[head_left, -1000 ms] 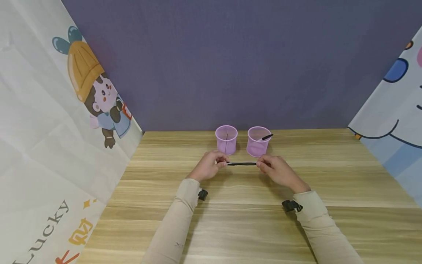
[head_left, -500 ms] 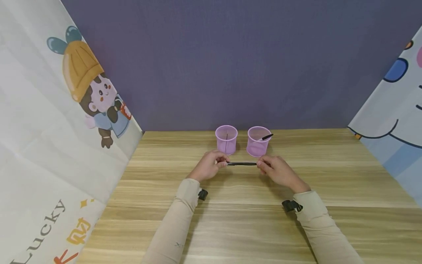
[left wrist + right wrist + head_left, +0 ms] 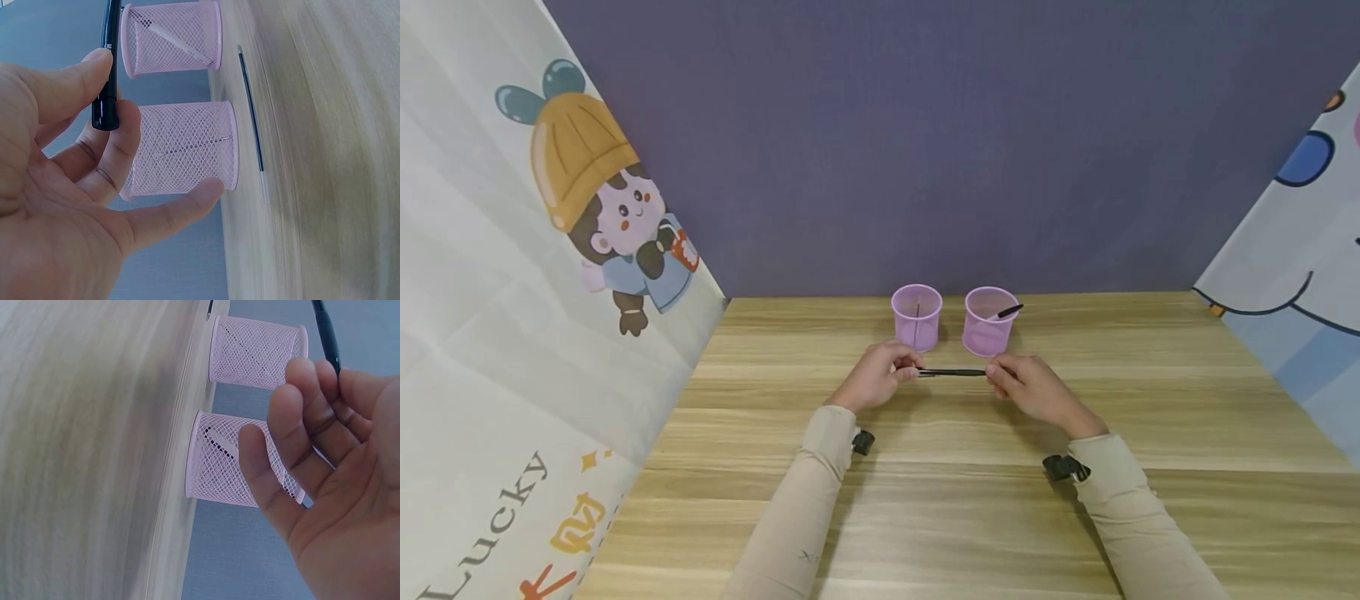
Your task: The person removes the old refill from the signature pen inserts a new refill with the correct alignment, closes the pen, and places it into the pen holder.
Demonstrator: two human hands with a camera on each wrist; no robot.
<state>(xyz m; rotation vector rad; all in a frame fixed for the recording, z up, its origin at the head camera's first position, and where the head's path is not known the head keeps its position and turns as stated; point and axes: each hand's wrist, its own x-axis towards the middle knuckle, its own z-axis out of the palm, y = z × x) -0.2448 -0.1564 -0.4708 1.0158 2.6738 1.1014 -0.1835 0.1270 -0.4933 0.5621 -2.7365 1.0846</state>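
A black pen (image 3: 952, 372) is held level between both hands, in front of two pink mesh cups. My left hand (image 3: 880, 372) pinches its left end between thumb and finger, the other fingers spread loosely in the left wrist view. With thumb and fingertips, my right hand (image 3: 1030, 385) pinches the right end. A thin dark refill with a clear end (image 3: 252, 112) lies on the table below the pen. The left cup (image 3: 916, 321) has a thin dark stick leaning inside. In the right cup (image 3: 987, 329) stands a white pen with a black end (image 3: 1010, 312).
The wooden table (image 3: 955, 517) runs back to a dark blue-grey partition (image 3: 955, 150). A printed white cloth (image 3: 467, 250) hangs along the left side, another printed cloth (image 3: 1326, 267) along the right. Both cups stand near the table's back edge.
Both hands and the pen keep the same place and grip. The print on the left cloth has drifted a little to the left.
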